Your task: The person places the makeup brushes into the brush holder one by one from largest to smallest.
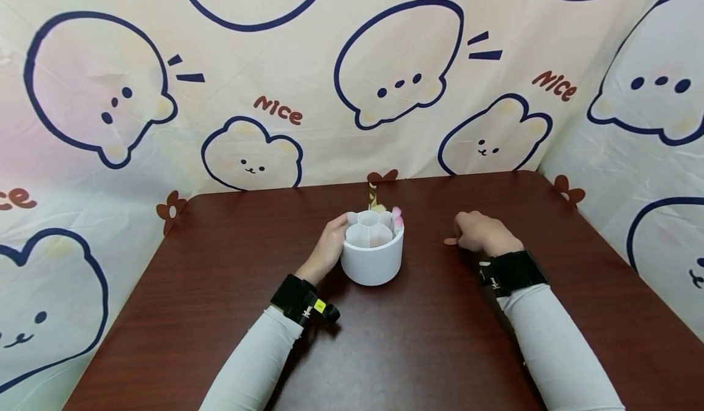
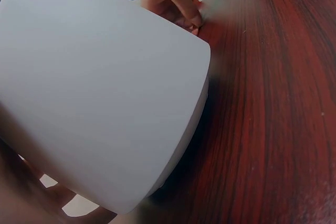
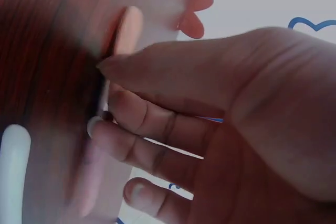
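A white round pen holder with several compartments stands upright near the middle of the table. My left hand grips it from its left side, and some of those fingers show behind the white wall in the left wrist view. To the right of the holder, low at the tabletop, my right hand pinches a slim stick with a rounded peach end. Its exact kind is not clear, since the fingers hide its middle and it is blurred. A pale rod shows at the left edge of the right wrist view.
The brown wooden table reaches back to a cloth printed with cartoon animals. Inside the holder are a pink item and a gold-patterned stick that rises above its back rim.
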Demonstrator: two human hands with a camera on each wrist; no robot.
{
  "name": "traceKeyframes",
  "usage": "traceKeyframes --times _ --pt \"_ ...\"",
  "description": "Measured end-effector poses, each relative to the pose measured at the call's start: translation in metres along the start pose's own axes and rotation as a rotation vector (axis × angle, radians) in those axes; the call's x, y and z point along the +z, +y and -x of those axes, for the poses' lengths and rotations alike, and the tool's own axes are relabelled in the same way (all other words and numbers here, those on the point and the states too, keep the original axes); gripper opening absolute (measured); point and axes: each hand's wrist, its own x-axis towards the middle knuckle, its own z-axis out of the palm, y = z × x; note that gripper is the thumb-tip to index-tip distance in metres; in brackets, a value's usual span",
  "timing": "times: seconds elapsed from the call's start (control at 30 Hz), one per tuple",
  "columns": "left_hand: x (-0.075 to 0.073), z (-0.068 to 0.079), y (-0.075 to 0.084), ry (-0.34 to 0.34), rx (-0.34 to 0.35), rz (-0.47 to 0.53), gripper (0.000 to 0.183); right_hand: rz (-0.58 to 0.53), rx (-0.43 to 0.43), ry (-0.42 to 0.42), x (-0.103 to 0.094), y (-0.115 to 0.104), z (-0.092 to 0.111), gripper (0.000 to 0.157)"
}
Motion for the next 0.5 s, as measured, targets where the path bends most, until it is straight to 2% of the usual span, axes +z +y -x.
traceKeyframes --times 0.07,0.2,0.33,0.4,0.5 --pt "0.0 0.0 -0.001 0.001 -0.005 0.002 0.035 -0.022 -0.022 -0.009 0.001 0.0 -0.001 0.013" --pt "-0.002 0.0 -0.002 0.007 -0.006 -0.004 0.036 -0.039 -0.123 -0.004 0.001 -0.003 -0.003 0.012" --pt "-0.002 -0.001 -0.002 0.006 -0.011 -0.008 0.035 -0.051 -0.208 0.047 -0.01 -0.015 0.008 0.01" --pt "-0.001 -0.001 -0.002 0.003 -0.013 -0.01 0.035 -0.052 -0.268 0.116 -0.019 -0.025 0.017 0.009" --pt "-0.001 -0.001 -0.001 -0.001 -0.01 -0.011 0.035 -0.042 -0.371 0.27 -0.034 -0.044 0.035 0.008"
